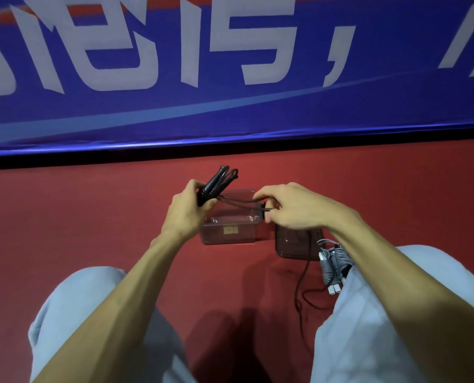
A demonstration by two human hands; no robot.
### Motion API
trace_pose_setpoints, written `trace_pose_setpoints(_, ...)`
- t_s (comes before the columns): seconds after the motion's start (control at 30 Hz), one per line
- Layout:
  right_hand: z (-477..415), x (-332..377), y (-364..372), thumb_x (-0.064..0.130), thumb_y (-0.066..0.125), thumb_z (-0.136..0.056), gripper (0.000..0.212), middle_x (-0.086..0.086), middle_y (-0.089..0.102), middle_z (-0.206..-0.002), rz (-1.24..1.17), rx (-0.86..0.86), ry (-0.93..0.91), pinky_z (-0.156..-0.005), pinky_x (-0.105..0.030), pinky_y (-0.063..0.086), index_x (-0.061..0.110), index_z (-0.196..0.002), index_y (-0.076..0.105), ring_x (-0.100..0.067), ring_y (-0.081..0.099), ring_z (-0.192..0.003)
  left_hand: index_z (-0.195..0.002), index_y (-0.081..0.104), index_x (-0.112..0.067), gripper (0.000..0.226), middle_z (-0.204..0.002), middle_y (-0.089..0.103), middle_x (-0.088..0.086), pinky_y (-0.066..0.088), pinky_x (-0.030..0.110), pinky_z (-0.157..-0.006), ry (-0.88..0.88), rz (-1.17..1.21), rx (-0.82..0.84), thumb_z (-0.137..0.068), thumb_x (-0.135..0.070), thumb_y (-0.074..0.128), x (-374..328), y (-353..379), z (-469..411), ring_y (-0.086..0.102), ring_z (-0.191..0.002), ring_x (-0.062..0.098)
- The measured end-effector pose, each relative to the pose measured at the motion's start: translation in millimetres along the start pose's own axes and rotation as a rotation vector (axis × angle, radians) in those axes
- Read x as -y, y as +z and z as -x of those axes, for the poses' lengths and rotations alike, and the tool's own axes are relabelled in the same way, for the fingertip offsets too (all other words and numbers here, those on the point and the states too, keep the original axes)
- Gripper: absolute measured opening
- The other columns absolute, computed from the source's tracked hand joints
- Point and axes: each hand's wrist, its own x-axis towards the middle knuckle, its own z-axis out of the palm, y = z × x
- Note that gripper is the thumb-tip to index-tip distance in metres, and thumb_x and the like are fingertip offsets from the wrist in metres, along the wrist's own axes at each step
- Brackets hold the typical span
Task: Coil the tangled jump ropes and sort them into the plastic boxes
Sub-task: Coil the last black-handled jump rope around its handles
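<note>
My left hand (186, 211) grips the two black handles of a black jump rope (216, 182), which stick up and away from me. Strands of its cord run rightward to my right hand (291, 208), whose fingers pinch them above a clear plastic box (230, 233) on the red floor. The rest of the dark cord (299, 288) trails down across the floor by my right knee. A second clear box (294, 244) sits to the right, partly under my right hand. A grey coiled jump rope with white-tipped handles (334, 265) lies beside that box, against my right leg.
I sit on a red floor (92, 230) with my knees in light trousers at both lower corners. A blue banner with large white characters (230, 78) stands along the far edge of the floor.
</note>
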Motion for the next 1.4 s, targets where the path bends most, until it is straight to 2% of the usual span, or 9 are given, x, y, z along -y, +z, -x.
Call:
trace_pose_setpoints(0.13,5,9,7,0.029,0.058,-0.093,0.028,0.006,0.067,-0.109,0.286,-0.104,-0.178,-0.081,-0.033,0.046,0.03,-0.121,0.057,-0.017,0.059,-0.106,-0.117,0.051,-0.018,0.033,-0.099,0.063,0.005,0.052,0.041,-0.072,-0.007,-0.204,0.142,-0.09,-0.028,0.067,2,4,2,0.063,-0.087,0.033)
trace_pose_setpoints(0.37,2,11,17,0.01,0.062,-0.089,0.017,0.005,0.068,-0.09,0.234,-0.394,-0.395,-0.062,-0.032,0.044,0.021,-0.1,0.068,-0.02,0.063,-0.086,-0.111,0.058,-0.016,0.028,-0.098,0.063,-0.001,0.044,0.036,-0.072,0.383,-0.322,0.497,-0.086,-0.022,0.067,-13,9,17,0.061,-0.09,0.024)
trace_pose_setpoints(0.63,-16,-3,19,0.015,0.071,-0.084,0.013,0.01,0.069,-0.087,-0.098,-0.542,-0.192,-0.081,-0.039,0.052,0.027,-0.09,0.074,-0.011,0.063,-0.087,-0.101,0.052,-0.034,0.052,-0.082,0.054,-0.017,0.04,0.027,-0.062,0.442,-0.3,0.427,-0.068,-0.071,0.069,-23,-2,24,0.051,-0.074,0.0)
trace_pose_setpoints(0.73,-21,-2,21,0.018,0.074,-0.082,0.011,0.009,0.07,-0.086,-0.176,-0.52,-0.114,-0.082,-0.032,0.051,0.027,-0.087,0.077,-0.01,0.063,-0.087,-0.089,0.049,-0.037,0.041,-0.072,0.052,-0.018,0.034,0.027,-0.056,0.457,-0.349,0.357,-0.072,-0.069,0.067,-28,-3,29,0.048,-0.065,-0.006)
trace_pose_setpoints(0.9,-22,-10,11,0.016,0.081,-0.074,0.008,0.001,0.069,-0.066,-0.46,-0.512,0.021,-0.053,-0.016,0.044,0.016,-0.08,0.076,-0.003,0.052,-0.046,-0.094,0.062,-0.032,0.023,-0.073,0.059,-0.013,0.044,0.029,-0.062,0.414,-0.021,0.434,-0.082,-0.049,0.071,-27,-6,30,0.053,-0.065,0.0)
trace_pose_setpoints(1.03,-23,-20,8,0.028,0.072,-0.084,0.01,-0.004,0.067,-0.063,-0.4,-0.452,0.059,-0.055,-0.023,0.038,0.025,-0.075,0.075,-0.003,0.048,-0.05,-0.1,0.067,-0.037,0.03,-0.087,0.067,-0.008,0.046,0.029,-0.074,0.296,0.263,0.386,-0.074,-0.051,0.065,-30,-11,27,0.057,-0.075,0.009)
trace_pose_setpoints(1.13,-16,-13,7,0.034,0.052,-0.098,0.028,0.014,0.052,-0.049,-0.207,-0.314,0.07,-0.049,-0.027,0.031,0.025,-0.086,0.075,-0.01,0.041,-0.048,-0.101,0.067,-0.028,0.017,-0.08,0.062,0.0,0.043,0.029,-0.067,0.187,0.453,0.324,-0.085,-0.033,0.065,-36,-14,26,0.053,-0.07,0.011)
trace_pose_setpoints(1.27,-11,-1,9,0.047,0.037,-0.101,0.05,0.011,0.052,-0.042,-0.203,-0.169,0.04,-0.055,-0.026,0.046,0.022,-0.066,0.063,-0.012,0.056,-0.043,-0.126,0.053,-0.04,0.04,-0.096,0.069,-0.012,0.05,0.02,-0.068,0.058,0.68,0.249,-0.096,-0.014,0.057,-41,-15,24,0.065,-0.08,0.007)
trace_pose_setpoints(1.4,-9,-1,3,0.038,0.051,-0.097,0.028,0.004,0.051,-0.05,-0.323,-0.16,-0.011,-0.048,-0.026,0.048,0.017,-0.083,0.063,-0.012,0.054,-0.044,-0.112,0.063,-0.047,0.038,-0.086,0.068,-0.009,0.046,0.021,-0.058,0.024,0.702,0.202,-0.095,-0.014,0.057,-40,-15,22,0.059,-0.075,0.008)
